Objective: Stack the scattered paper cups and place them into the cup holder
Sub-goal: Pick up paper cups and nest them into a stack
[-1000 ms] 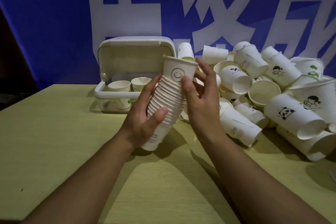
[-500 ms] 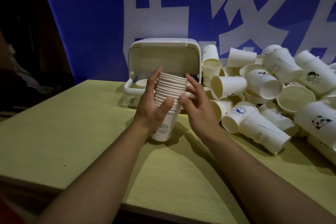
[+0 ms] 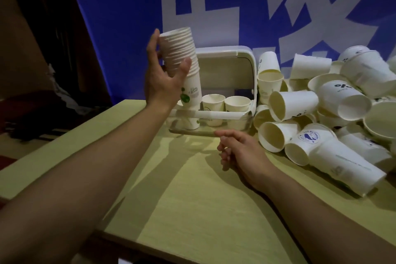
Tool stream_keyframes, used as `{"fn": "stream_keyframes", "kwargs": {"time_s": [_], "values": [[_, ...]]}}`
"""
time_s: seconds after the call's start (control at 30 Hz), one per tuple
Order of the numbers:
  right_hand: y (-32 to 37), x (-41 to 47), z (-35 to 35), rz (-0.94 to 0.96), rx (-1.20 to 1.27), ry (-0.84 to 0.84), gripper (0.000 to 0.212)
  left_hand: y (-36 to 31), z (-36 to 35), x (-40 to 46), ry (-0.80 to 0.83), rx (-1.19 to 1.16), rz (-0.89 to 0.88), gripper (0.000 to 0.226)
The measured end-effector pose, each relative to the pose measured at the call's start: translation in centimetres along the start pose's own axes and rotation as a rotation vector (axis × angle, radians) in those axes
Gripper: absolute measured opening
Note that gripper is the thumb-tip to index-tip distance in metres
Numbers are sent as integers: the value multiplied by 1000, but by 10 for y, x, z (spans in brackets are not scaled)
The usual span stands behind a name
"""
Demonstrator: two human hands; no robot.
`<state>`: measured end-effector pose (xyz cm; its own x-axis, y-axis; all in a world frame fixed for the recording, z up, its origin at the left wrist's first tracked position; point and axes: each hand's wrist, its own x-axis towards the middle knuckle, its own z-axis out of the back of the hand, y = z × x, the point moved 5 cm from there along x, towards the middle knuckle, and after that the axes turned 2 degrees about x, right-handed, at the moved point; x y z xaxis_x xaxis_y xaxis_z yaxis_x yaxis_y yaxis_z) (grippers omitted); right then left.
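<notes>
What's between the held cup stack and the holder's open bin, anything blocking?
Nothing visible blocks it. The left hand holds the cup stack above the cup holder, lid up. Two cups already sit inside to the right; the spot beneath looks free.

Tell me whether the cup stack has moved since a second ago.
Yes. The cup stack, gripped by the left hand, has risen off the table and now sits over the cup holder.
</notes>
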<state>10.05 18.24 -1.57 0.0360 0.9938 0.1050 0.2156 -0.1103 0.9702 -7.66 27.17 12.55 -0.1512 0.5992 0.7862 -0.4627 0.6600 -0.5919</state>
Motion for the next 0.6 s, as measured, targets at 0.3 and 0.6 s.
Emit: {"fn": "stream_keyframes", "kwargs": {"time_s": [0.3, 0.6], "values": [[-2, 6, 4, -9, -18, 18, 23, 36, -31, 5, 30, 144, 83, 78], [-5, 8, 4, -13, -39, 14, 23, 72, -63, -25, 183, 378, 266, 74]]}}
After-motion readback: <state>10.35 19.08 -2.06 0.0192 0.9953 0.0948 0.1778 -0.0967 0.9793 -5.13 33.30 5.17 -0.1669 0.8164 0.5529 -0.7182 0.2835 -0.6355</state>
